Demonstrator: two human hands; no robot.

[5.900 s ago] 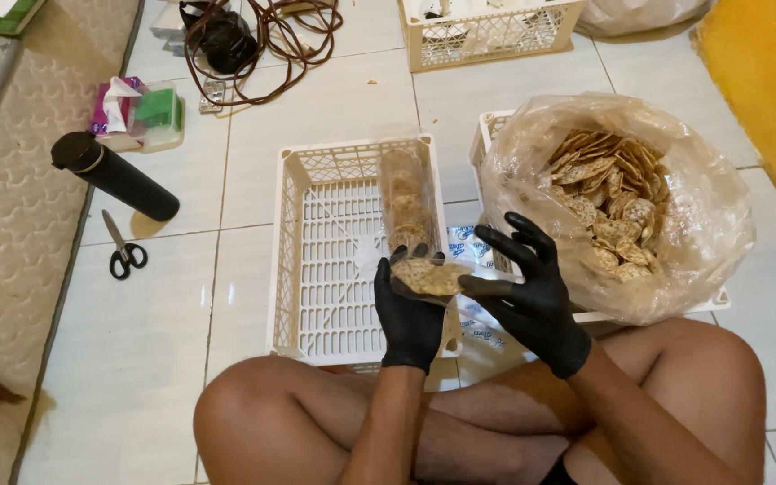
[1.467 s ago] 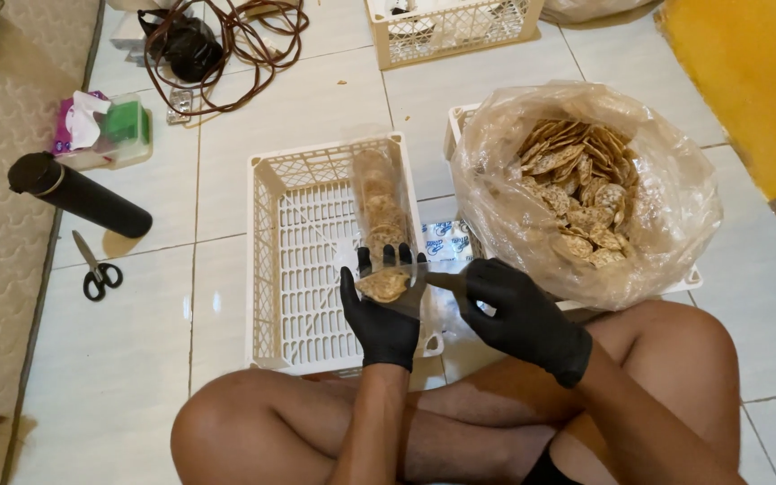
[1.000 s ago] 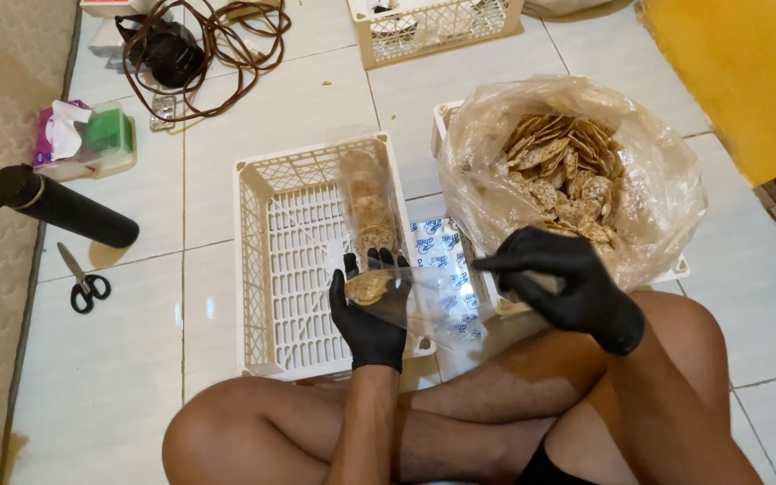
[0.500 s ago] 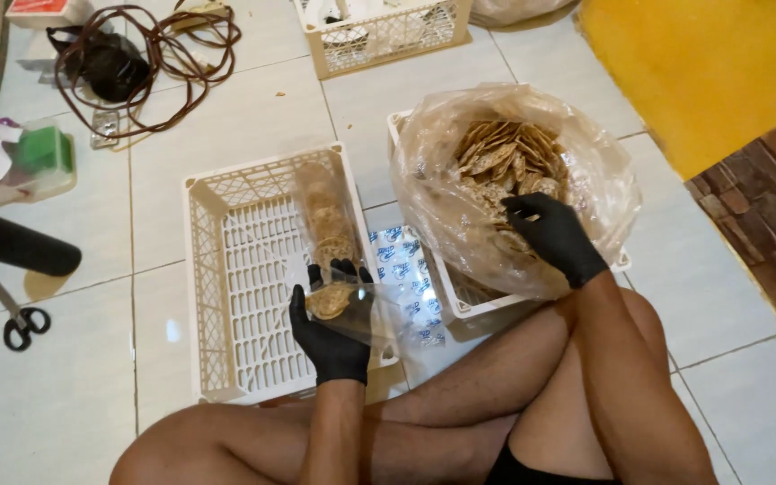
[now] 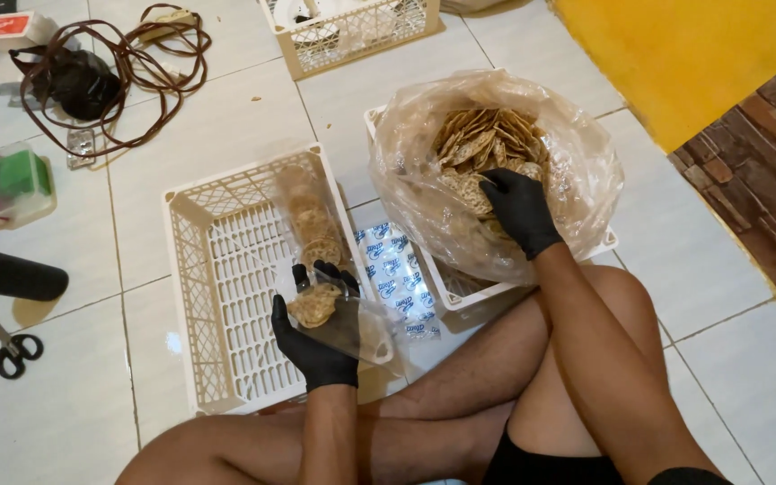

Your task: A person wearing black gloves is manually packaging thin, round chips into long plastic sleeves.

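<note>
A: What do I have in each hand at this moment?

B: My left hand [image 5: 314, 346] is closed around a small clear bag [image 5: 352, 321], and one round cracker [image 5: 314, 304] lies at the mouth of it, above the white crate [image 5: 192, 296]. My right hand [image 5: 521, 208] is inside the big plastic bag [image 5: 577, 180] that sits in a second crate to the right, with the fingers curled down on the heap of crackers [image 5: 478, 144].

A: How should I do this well?

B: I think the grip of the left hand must keep the mouth of the small bag wide and level, so that the cracker does not slide out. The right hand should lift only a few pieces, flat and gently, because they look thin and easy to break.

A: What can I not see?

B: The right fingertips are buried among the crackers, so I cannot tell if they already hold one. A filled sleeve [image 5: 309, 216] in the crate is blurred by its plastic, so I cannot count its crackers. The scissors [image 5: 6, 339] lie far to the left on the floor.
</note>
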